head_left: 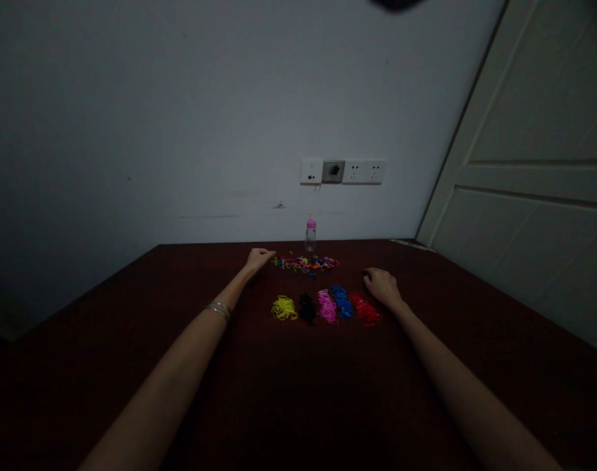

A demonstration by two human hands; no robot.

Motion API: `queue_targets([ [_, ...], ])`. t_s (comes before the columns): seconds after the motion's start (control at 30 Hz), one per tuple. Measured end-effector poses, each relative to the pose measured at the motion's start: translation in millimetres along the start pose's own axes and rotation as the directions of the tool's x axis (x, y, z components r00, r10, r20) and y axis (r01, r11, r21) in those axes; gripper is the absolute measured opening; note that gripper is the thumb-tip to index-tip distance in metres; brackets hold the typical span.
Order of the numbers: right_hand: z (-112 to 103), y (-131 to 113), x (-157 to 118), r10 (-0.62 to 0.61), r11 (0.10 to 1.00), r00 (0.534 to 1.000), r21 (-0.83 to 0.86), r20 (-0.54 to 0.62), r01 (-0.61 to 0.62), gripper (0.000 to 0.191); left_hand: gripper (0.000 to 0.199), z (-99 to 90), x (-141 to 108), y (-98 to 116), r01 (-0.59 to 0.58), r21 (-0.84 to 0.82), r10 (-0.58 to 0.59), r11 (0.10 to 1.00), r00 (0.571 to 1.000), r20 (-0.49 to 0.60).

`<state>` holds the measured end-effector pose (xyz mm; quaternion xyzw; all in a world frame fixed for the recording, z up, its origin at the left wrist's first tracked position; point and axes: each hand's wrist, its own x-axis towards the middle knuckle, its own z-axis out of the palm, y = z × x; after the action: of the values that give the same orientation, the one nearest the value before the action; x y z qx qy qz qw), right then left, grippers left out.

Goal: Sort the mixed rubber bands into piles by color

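Observation:
My left hand [260, 258] is at the left end of a mixed pile of small coloured rubber bands [306, 263]. Its thumb and forefinger are pinched together; whatever may be between them is too small to make out. My right hand [381, 286] rests on the table, palm down, with loosely bent fingers and nothing visible in it. Nearer to me lie sorted heaps in a row: yellow bands [284, 308], black bands [307, 308], pink bands [326, 307], blue bands [342, 301] and red bands [364, 309]. The red heap is closest to my right hand.
A small clear bottle with a pink cap [311, 237] stands behind the mixed pile. The dark red table [289, 379] reaches back to a pale wall [220, 118] with sockets [364, 172]. A panelled door [534, 176] is on the right. The light is dim.

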<state>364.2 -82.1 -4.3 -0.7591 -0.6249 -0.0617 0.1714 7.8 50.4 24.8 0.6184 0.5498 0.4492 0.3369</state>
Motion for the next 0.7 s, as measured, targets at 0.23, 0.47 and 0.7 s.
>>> queue_targets([
  [0.23, 2, 1, 2, 0.003, 1.0, 1.0, -0.005, 0.011, -0.003, 0.039, 0.03, -20.7, -7, -25, 0.034, -0.194, -0.054, 0.98, 0.994, -0.099],
  [0.47, -5, -1, 8, 0.039, 0.999, 0.997, 0.001, 0.061, -0.039, 0.04, 0.036, -17.3, -8, -27, -0.057, -0.059, 0.052, 0.997, 0.994, -0.093],
  [0.7, -4, -20, 29, -0.165, 0.986, 0.975, 0.006, 0.149, 0.166, 0.039, 0.031, -17.5, -11, -28, -0.116, 0.032, 0.118, 0.993, 0.99, -0.08],
])
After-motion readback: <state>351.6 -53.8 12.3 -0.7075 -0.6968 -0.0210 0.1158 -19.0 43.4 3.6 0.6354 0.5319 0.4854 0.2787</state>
